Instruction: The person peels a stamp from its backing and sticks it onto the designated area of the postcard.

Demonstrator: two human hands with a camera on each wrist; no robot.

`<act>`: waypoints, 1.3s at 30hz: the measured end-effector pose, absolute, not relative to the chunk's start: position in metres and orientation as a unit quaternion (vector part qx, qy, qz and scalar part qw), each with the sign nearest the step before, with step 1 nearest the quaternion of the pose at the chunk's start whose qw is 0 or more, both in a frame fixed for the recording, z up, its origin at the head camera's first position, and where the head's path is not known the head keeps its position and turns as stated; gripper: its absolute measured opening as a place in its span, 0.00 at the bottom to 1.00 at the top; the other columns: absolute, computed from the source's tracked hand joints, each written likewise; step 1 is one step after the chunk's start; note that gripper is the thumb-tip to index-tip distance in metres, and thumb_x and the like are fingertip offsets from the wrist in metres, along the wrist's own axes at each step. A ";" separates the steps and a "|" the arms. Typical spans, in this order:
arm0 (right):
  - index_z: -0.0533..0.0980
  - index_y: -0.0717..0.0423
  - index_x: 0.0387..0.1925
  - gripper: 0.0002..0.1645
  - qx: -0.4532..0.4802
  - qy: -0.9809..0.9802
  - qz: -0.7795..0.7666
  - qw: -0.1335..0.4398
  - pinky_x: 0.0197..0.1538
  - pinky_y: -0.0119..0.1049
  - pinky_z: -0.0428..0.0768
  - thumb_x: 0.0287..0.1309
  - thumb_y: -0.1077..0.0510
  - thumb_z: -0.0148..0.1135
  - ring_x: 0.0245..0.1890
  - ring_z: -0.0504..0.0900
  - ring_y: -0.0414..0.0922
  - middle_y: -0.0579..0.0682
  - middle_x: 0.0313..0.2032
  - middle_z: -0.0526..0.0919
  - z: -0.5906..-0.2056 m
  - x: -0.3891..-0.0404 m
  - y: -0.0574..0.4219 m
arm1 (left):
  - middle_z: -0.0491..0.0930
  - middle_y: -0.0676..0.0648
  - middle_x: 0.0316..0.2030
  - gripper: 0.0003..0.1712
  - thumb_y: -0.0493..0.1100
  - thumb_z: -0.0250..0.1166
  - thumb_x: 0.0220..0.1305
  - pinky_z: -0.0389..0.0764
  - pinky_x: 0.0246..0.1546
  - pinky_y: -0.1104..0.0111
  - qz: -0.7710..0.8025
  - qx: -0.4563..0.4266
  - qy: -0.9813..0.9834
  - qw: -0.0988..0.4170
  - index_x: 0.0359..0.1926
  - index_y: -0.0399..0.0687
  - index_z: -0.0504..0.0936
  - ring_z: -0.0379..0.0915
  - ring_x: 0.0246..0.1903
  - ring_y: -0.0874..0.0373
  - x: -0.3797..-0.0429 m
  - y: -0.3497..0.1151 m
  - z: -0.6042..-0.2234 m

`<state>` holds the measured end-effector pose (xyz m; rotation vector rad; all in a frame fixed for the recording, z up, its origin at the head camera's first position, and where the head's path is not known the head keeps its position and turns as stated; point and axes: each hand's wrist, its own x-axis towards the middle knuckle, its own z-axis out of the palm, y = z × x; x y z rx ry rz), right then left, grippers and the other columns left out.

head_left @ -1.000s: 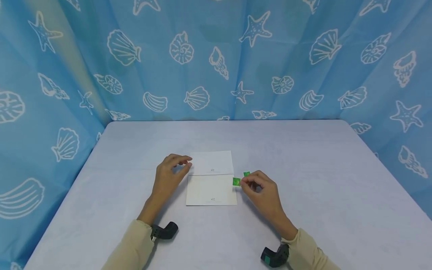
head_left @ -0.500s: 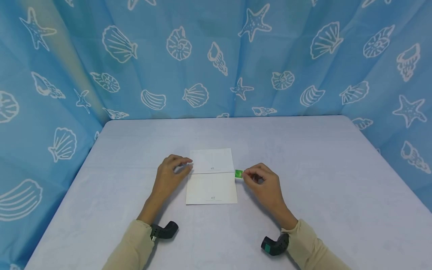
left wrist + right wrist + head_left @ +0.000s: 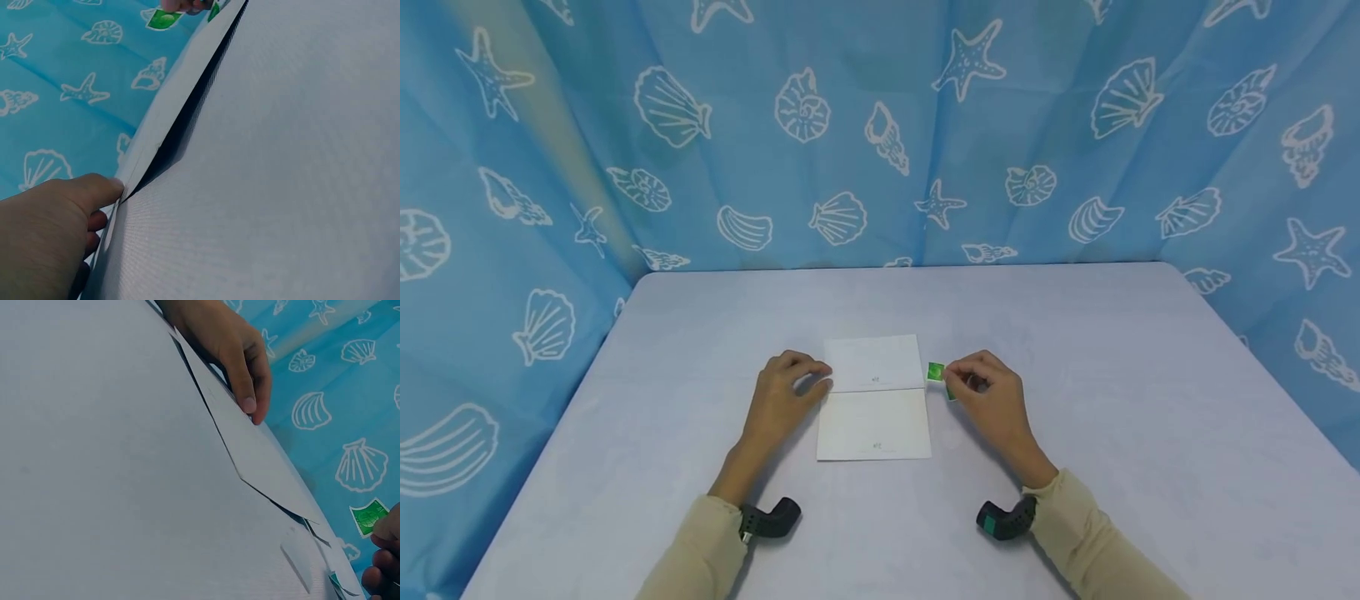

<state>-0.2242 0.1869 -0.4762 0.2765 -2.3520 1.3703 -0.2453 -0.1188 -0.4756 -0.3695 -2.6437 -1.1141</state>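
A white card (image 3: pixel 874 425) lies on the table, its two panels meeting along a crosswise line; each bears a small printed mark. Where the panels meet, my left hand (image 3: pixel 788 392) rests its thumb and fingertips at the left edge. The left wrist view has the thumb (image 3: pixel 100 190) on that edge, beside a dark gap under the lifted near edge. Just right of the card, my right hand (image 3: pixel 992 400) pinches a small green stamp (image 3: pixel 936 372) with a white border, close above the table. A second green stamp (image 3: pixel 951 394) lies partly hidden behind the right fingers.
A white cloth covers the table (image 3: pixel 1097 358). Behind and beside it hangs a blue curtain (image 3: pixel 850 158) printed with shells and starfish. Black wrist cameras (image 3: pixel 771 518) sit on both wrists.
My right hand has moved slightly away from me and to the right with the stamp, off the card's right edge. The left hand stays at the left edge.
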 end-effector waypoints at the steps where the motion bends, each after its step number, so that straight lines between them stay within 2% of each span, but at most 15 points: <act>1: 0.86 0.53 0.35 0.03 0.096 -0.843 0.490 0.199 0.35 0.29 0.76 0.60 0.59 0.70 0.31 0.77 0.41 0.43 0.33 0.80 -0.477 -0.227 0.187 | 0.80 0.47 0.46 0.09 0.41 0.73 0.61 0.71 0.53 0.53 -0.379 -0.127 -0.908 0.125 0.43 0.48 0.89 0.71 0.50 0.48 -0.245 -0.119 -0.476; 8: 0.86 0.56 0.37 0.05 0.080 -0.855 0.484 0.167 0.38 0.28 0.77 0.61 0.58 0.70 0.34 0.78 0.42 0.46 0.36 0.81 -0.476 -0.238 0.186 | 0.79 0.47 0.45 0.08 0.42 0.72 0.62 0.71 0.54 0.53 -0.368 -0.126 -0.912 0.127 0.43 0.49 0.89 0.71 0.50 0.48 -0.243 -0.118 -0.473; 23: 0.86 0.53 0.37 0.07 0.074 -0.861 0.486 0.129 0.36 0.31 0.76 0.62 0.55 0.70 0.34 0.77 0.43 0.45 0.36 0.81 -0.473 -0.253 0.184 | 0.79 0.49 0.44 0.08 0.42 0.73 0.61 0.70 0.54 0.54 -0.366 -0.133 -0.912 0.128 0.42 0.49 0.89 0.70 0.48 0.49 -0.245 -0.118 -0.473; 39: 0.86 0.55 0.37 0.06 0.082 -0.859 0.489 0.130 0.36 0.31 0.75 0.62 0.57 0.70 0.33 0.76 0.45 0.47 0.35 0.81 -0.474 -0.268 0.180 | 0.80 0.48 0.45 0.08 0.42 0.74 0.61 0.72 0.51 0.53 -0.357 -0.132 -0.915 0.132 0.42 0.49 0.89 0.72 0.49 0.48 -0.242 -0.118 -0.473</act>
